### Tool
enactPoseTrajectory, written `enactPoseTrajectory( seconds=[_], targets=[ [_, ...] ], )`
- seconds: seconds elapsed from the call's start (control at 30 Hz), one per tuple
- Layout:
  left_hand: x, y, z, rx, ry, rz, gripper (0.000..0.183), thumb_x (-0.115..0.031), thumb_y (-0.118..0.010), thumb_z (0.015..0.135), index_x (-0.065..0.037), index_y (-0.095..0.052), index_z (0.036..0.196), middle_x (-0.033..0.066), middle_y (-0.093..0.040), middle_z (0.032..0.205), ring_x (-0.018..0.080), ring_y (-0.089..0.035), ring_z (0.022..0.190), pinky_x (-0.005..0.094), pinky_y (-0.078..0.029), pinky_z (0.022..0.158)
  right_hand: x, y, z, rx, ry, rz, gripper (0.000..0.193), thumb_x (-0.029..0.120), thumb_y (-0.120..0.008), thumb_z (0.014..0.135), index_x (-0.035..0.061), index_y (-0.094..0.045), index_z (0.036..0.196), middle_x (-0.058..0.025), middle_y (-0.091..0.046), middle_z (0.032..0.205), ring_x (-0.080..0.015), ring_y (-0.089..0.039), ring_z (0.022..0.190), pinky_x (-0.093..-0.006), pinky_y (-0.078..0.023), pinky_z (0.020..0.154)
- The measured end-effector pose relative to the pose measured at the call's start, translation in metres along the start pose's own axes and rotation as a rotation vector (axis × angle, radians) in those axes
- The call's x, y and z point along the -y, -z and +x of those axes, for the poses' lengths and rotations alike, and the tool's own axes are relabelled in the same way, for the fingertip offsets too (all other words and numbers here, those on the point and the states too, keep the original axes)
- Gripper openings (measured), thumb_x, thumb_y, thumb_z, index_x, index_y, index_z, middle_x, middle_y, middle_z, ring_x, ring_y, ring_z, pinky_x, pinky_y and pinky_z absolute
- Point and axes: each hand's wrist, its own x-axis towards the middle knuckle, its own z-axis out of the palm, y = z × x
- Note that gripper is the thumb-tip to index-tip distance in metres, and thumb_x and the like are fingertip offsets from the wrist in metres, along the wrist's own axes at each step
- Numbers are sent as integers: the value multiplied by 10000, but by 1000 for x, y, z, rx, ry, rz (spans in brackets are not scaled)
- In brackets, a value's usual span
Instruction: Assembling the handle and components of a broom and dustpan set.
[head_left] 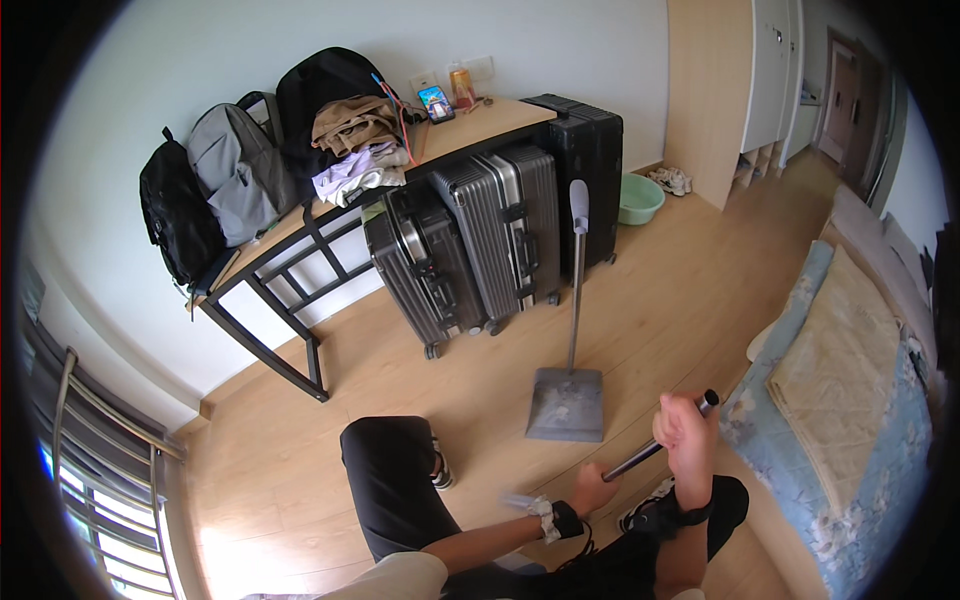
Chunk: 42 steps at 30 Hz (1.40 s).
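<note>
My right hand (pixel 685 437) is closed round the upper part of a dark metal broom handle (pixel 640 458), just below its end. Lower on the same handle my left hand (pixel 592 490) is wrapped too. The handle slopes down to the left, and its lower part is hidden behind my left hand and forearm. A pale blurred patch by my left wrist may be the broom's head; I cannot make it out. In front of my hands a grey long-handled dustpan (pixel 566 410) stands on the floor, its pole upright and apart from both hands. Some debris seems to lie in it.
Black and grey suitcases (pixel 500 230) stand before a desk (pixel 480 128) carrying backpacks (pixel 235 170), folded clothes (pixel 355 150) and a phone (pixel 436 103). A green basin (pixel 640 198) sits beyond the dustpan. On the right is a bed (pixel 820 400); on the left, a metal railing (pixel 110 470).
</note>
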Motion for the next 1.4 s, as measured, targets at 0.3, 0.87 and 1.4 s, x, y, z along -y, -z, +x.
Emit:
enactPoseTrajectory(
  seconds=[0.3,0.87,1.4],
  targets=[
    [1,-4,41,-117,-128,-73,267,-213,-557,740,14,-532,600,241,-482,588,415,-513,584,419,-406,515,-18,11,15,-131,70,14,317,49,-524,771,93,-353,508,51,-283,434,-41,-244,348,-226,-170,355],
    [-11,-4,52,-96,-251,-32,187,-191,-569,679,-9,-574,637,232,-503,618,395,-539,618,427,-427,533,-5,11,-1,-179,139,32,349,35,-522,764,89,-323,483,43,-285,425,-51,-245,353,-233,-170,357],
    [-4,-2,53,-110,-224,-102,175,-166,-562,665,-1,-555,607,234,-493,600,405,-521,595,420,-422,520,-9,6,-4,-34,189,-55,335,39,-518,769,82,-340,488,34,-289,417,-48,-241,346,-237,-164,356]
  ],
)
